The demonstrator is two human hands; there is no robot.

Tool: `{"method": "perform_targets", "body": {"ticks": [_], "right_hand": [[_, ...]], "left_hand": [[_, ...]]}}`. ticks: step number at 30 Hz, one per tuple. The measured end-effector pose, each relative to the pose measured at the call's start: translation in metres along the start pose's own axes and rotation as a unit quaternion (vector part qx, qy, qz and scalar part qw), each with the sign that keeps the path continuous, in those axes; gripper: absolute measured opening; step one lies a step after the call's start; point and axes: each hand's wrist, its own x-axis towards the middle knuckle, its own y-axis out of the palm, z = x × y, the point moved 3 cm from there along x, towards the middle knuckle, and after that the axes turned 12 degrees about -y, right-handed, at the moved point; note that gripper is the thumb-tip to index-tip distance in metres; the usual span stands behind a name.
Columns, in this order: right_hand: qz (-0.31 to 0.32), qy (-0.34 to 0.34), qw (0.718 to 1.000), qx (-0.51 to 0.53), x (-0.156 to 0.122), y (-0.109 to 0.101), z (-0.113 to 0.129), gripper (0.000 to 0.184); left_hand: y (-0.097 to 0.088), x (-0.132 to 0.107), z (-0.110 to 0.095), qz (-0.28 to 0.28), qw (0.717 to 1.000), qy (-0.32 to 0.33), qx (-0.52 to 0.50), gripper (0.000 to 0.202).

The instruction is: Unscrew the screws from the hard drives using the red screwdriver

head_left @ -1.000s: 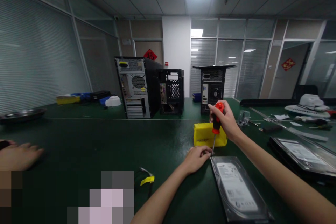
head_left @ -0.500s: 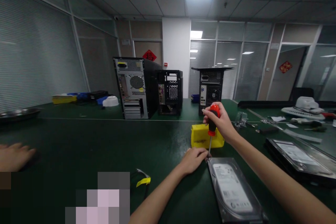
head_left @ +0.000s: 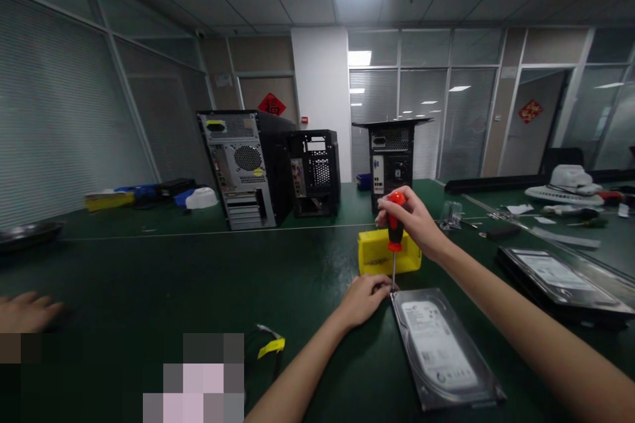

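our right hand point(head_left: 411, 221) was closed round the red and black handle of a screwdriver point(head_left: 395, 228), fingers clamped on it, the tool standing nearly upright. its thin shaft ran straight down to the far left corner of a hard drive point(head_left: 439, 350), which lay flat, label up, on the green counter point(head_left: 198, 277) just in front of us. our left hand point(head_left: 364, 297) rested on the counter at that same corner, its fingers curled in beside the tip of the shaft. we could not tell whether they pinched the tip or only touched the drive's edge.

just behind the screwdriver stood a yellow box point(head_left: 373, 258), partly hidden by the handle and the right wrist. a second drive point(head_left: 560, 277) lay well apart to the right. three computer cases point(head_left: 238, 168) stood farther back on the counter, their rear panels facing us. a cable with a yellow tag point(head_left: 270, 346) lay near our left forearm. at the far left edge another person's hand point(head_left: 24, 310) rested flat on the counter, well apart from ours.
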Motion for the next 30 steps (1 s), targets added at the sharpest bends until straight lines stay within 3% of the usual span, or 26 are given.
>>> {"method": "perform_targets", "body": {"ticks": [4, 8, 12, 18, 23, 30], "right_hand": [[0.025, 0.011, 1.0, 0.002, 0.001, 0.0, 0.004, 0.025], [0.066, 0.064, 0.995, 0.029, 0.006, -0.004, 0.007, 0.025], [0.098, 0.099, 0.99, -0.034, 0.014, -0.009, 0.009, 0.026], [0.074, 0.03, 0.984, -0.161, 0.021, -0.009, 0.009, 0.03], [0.147, -0.011, 0.966, -0.213, 0.017, -0.01, 0.017, 0.023], [0.195, -0.042, 0.932, -0.303, 0.014, -0.013, 0.028, 0.024]], "left_hand": [[0.0, 0.002, 0.001, 0.015, 1.0, 0.012, -0.024, 0.03], [0.001, 0.004, 0.002, 0.021, 0.999, 0.013, -0.034, 0.029], [0.001, 0.004, 0.003, 0.022, 0.999, 0.023, -0.039, 0.028], [0.002, 0.005, 0.005, 0.022, 0.999, 0.017, -0.037, 0.029], [0.003, 0.005, 0.005, 0.021, 0.999, 0.016, -0.038, 0.03], [0.004, 0.004, 0.007, 0.02, 0.998, 0.021, -0.054, 0.029]]}}
